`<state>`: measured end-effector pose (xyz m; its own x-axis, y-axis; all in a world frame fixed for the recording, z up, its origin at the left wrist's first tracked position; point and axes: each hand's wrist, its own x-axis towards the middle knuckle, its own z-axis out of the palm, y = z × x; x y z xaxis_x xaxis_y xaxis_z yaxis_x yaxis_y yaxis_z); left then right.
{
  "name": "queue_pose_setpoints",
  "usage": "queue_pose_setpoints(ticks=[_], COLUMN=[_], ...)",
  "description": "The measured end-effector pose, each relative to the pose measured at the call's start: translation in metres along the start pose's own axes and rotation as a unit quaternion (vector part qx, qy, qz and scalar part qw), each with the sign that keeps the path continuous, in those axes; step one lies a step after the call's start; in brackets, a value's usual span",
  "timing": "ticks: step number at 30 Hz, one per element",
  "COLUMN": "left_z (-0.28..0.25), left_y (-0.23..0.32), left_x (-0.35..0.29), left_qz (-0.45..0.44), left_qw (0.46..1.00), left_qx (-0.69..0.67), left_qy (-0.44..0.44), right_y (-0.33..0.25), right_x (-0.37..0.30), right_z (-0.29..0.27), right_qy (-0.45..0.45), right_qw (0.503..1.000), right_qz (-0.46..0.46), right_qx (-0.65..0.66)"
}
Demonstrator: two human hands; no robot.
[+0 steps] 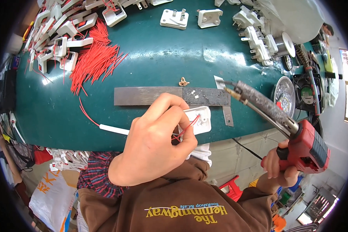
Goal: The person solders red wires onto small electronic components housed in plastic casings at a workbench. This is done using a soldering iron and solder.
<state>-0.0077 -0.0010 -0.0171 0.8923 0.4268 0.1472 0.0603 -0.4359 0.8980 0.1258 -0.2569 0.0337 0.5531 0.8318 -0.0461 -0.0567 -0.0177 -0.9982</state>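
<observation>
A: What is the left hand [150,143] doing?

B: Its thumb and fingers pinch thin red wires [193,120] at the near side of a small white casing [203,124]. The wires run up from the fingers into the casing, just right of the fingertips.

A: And the right hand [281,168]?

B: It is wrapped around the handle of a red soldering gun [308,149], held up at the near right. The gun's tip points left, toward the area beyond the left hand. I can't tell whether it touches anything.

A: What lies just beyond the left hand?

B: A long dark bar [147,96] on the green counter [150,60], with a thin metal strip [227,116] sticking out on both sides of its right end. A small tan lump [184,81] sits past the bar.

A: To the left of that hand?

B: A white sleeve [114,129] close beside it, with red wire coming out of its far end. Farther out, beyond the hand to the left, is a pile of cut red wires [94,63], next to heaped white plastic parts [58,25].

A: Past the right hand?

B: A round metal dish [276,92] and, farther off, a spool of silvery wire [284,45].
</observation>
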Motion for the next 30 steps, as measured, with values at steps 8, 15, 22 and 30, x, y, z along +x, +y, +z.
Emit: queue_pose_setpoints(ticks=[8,15,22,30], left_z=[-0.001,-0.004,-0.026,-0.010], left_y=[0.000,0.004,0.000,0.001], left_x=[0.000,-0.003,-0.009,0.001], left_qz=[0.011,0.020,-0.026,-0.008], left_qw=[1.000,1.000,0.978,0.992], left_qx=[0.004,0.012,-0.155,-0.080], left_qy=[-0.010,-0.015,-0.140,-0.099], right_y=[0.037,0.045,0.058,0.058], right_x=[0.011,0.028,0.031,0.038], right_z=[0.066,0.102,0.106,0.111], right_qy=[0.181,0.170,0.158,0.210], right_qw=[0.981,0.985,0.987,0.975], right_qz=[-0.069,0.005,-0.006,-0.068], right_qx=[0.028,0.025,0.029,0.028])
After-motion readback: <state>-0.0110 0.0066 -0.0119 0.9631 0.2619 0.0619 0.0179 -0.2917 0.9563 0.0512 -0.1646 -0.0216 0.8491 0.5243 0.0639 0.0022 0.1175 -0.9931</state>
